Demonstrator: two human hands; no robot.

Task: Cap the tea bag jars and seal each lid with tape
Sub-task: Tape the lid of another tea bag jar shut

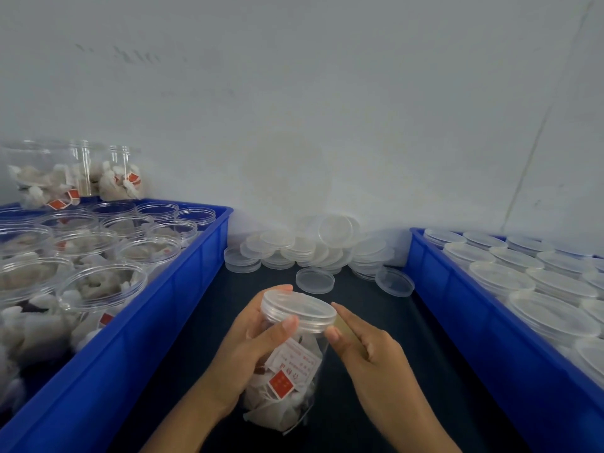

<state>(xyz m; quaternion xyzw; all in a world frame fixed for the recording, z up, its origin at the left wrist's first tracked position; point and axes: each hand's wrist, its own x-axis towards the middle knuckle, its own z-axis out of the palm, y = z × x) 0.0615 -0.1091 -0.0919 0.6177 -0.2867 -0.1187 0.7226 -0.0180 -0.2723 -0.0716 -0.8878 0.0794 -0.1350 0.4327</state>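
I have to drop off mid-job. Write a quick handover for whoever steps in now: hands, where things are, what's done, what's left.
Left hand grips the jar of tea bags, tilted, over the dark table.
Right hand has thumb and forefinger at the edge of the lid, apparently pressing something thin against the rim; whether it is tape cannot be told.
The lid sits on this jar.
Left blue bin holds open, filled jars.
Right blue bin holds jars with lids on.
Loose lids are piled against the wall.
Left to do: finish sealing this jar, then cap and tape those in the left bin.
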